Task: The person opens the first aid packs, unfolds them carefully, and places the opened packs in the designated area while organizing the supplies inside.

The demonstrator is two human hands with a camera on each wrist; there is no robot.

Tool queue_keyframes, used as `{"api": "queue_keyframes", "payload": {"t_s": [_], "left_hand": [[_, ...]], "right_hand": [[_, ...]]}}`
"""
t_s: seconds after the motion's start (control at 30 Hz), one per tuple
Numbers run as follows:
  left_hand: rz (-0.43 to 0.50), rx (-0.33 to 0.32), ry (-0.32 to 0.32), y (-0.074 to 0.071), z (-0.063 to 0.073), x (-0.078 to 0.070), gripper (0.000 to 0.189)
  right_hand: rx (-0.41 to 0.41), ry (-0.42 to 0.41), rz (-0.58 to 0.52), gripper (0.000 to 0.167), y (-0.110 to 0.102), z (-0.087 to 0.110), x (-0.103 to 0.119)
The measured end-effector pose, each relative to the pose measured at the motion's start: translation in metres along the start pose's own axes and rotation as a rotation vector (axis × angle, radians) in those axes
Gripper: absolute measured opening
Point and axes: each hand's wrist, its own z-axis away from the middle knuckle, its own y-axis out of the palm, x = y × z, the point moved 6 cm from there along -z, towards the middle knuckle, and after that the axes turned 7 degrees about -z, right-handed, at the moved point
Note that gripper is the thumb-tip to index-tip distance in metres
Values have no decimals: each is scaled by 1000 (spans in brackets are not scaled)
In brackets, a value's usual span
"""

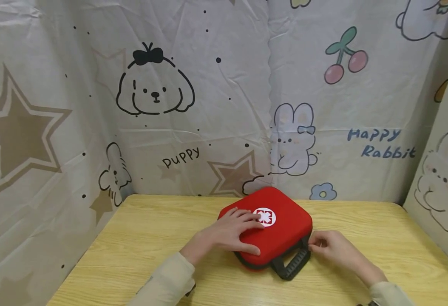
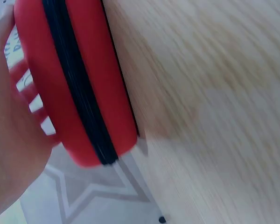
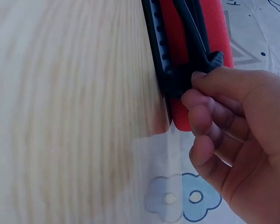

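Observation:
A red first aid case (image 1: 285, 221) with a white round emblem (image 1: 264, 217) lies flat on the table, its lid down. My left hand (image 1: 233, 230) rests on the lid, fingers spread over the top and thumb toward the near edge. A black zipper (image 2: 77, 84) runs round the side, drawn together along the stretch in the left wrist view. At the case's near right corner, my right hand (image 1: 333, 248) pinches the zipper pull between thumb and index finger, the pull mostly hidden by the fingertips. The black ribbed handle (image 1: 296, 263) sticks out beside these fingers.
The light wood table (image 1: 140, 242) extends around the case on both sides. A patterned cloth (image 1: 193, 161) hangs behind the table's back edge and along both sides, close behind the case.

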Motion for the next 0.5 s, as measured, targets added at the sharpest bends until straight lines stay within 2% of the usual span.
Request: {"api": "queue_keyframes", "payload": {"t_s": [0.1, 0.2, 0.5], "left_hand": [[23, 15, 53, 2, 3, 2, 70], [25, 6, 76, 3, 5, 4, 73], [38, -5, 30, 4, 8, 3, 73]], "right_hand": [[-26, 6, 0, 13, -4, 2, -2], [-28, -16, 9, 12, -4, 1, 0], [-5, -85, 2, 13, 1, 4, 5]]}}
